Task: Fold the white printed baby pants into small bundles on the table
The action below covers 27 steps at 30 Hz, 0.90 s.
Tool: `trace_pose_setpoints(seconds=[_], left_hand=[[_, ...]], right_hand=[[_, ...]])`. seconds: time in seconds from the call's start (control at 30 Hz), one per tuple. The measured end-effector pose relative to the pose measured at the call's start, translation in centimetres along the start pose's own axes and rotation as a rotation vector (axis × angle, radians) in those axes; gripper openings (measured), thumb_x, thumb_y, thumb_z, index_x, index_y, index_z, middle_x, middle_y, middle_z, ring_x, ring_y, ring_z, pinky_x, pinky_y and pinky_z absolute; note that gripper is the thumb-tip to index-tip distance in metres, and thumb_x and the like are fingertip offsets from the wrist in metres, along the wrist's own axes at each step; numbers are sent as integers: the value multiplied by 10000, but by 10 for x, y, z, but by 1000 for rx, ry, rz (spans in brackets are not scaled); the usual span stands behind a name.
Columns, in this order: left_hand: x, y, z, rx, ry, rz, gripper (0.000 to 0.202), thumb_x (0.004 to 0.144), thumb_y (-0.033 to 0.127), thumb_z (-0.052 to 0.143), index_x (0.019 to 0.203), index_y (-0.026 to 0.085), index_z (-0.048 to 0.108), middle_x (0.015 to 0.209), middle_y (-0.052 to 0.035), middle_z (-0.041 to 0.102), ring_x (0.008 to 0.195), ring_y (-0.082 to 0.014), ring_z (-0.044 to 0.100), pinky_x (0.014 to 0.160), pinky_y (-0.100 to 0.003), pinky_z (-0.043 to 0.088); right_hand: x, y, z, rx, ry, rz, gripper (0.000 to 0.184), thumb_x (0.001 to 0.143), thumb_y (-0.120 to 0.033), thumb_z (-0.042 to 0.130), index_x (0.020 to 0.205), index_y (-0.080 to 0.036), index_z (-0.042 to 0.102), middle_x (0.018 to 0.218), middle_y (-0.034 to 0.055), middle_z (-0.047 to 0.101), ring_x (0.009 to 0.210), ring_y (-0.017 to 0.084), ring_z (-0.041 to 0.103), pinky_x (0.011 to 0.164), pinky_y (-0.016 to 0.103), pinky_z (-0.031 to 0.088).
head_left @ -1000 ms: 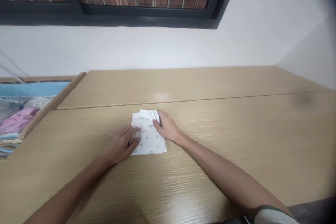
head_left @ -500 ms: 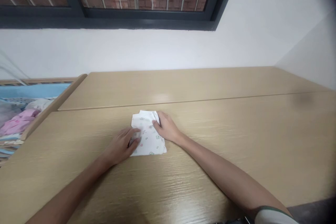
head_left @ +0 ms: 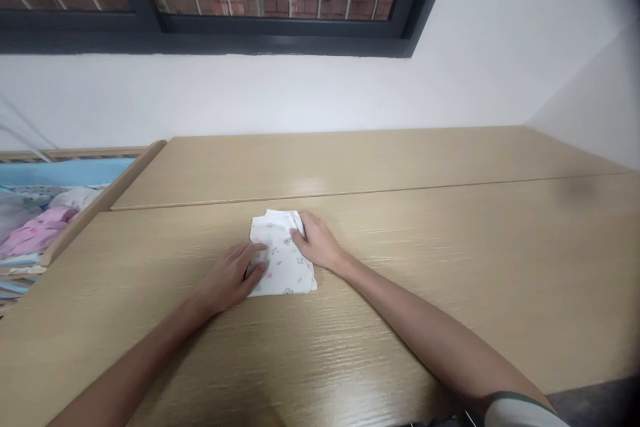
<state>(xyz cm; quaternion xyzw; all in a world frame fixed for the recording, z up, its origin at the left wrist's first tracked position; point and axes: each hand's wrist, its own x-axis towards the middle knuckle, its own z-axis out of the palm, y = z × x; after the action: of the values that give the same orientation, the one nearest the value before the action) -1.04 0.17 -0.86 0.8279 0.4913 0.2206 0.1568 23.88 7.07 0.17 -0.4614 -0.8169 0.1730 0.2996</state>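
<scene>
A small folded white cloth (head_left: 283,263) printed with little coloured figures lies on the wooden tabletop, its layers slightly uneven at the top and right edges. My left hand (head_left: 235,278) rests over its left edge, thumb and forefinger on the upper face with a gap between them. On the opposite side, my right hand (head_left: 320,242) grips the upper right edge, with the thumb on top and the other fingers around the outer side. Whatever part of the cloth lies beneath my fingers is hidden.
The light wooden tabletop (head_left: 450,267) has a seam across its far part. At left stands a wooden-railed crib (head_left: 103,203) holding pink cloth (head_left: 40,232) and blue bedding. A white wall (head_left: 300,97) and a dark-framed window (head_left: 285,28) are behind the table.
</scene>
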Motion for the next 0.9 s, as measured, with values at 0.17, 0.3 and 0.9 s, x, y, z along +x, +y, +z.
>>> trace_pose_setpoints(seconds=[0.17, 0.3, 0.9], left_hand=[[-2, 0, 1, -14, 23, -81, 516, 986, 489, 461, 1392, 174, 421, 1296, -151, 638, 1187, -308, 619, 1006, -487, 507], [-2, 2, 0, -16, 23, -81, 519, 983, 484, 463, 1396, 174, 415, 1298, -155, 639, 1187, -312, 622, 1011, -492, 505], [-1, 3, -2, -59, 19, -97, 516, 984, 424, 466, 1427, 175, 377, 1244, -145, 647, 1198, -310, 612, 1003, -470, 506]], right_hand=[[1, 0, 0, 6, -8, -1, 121, 967, -258, 492, 1060, -190, 528, 972, 74, 638, 895, 230, 594, 792, 365, 467], [1, -1, -1, 8, -13, -3, 131, 968, -256, 488, 1069, -186, 535, 977, 78, 642, 905, 238, 597, 801, 372, 465], [2, 0, 0, 39, -20, 20, 135, 977, -291, 467, 1047, -192, 526, 998, 92, 645, 951, 262, 603, 850, 394, 470]])
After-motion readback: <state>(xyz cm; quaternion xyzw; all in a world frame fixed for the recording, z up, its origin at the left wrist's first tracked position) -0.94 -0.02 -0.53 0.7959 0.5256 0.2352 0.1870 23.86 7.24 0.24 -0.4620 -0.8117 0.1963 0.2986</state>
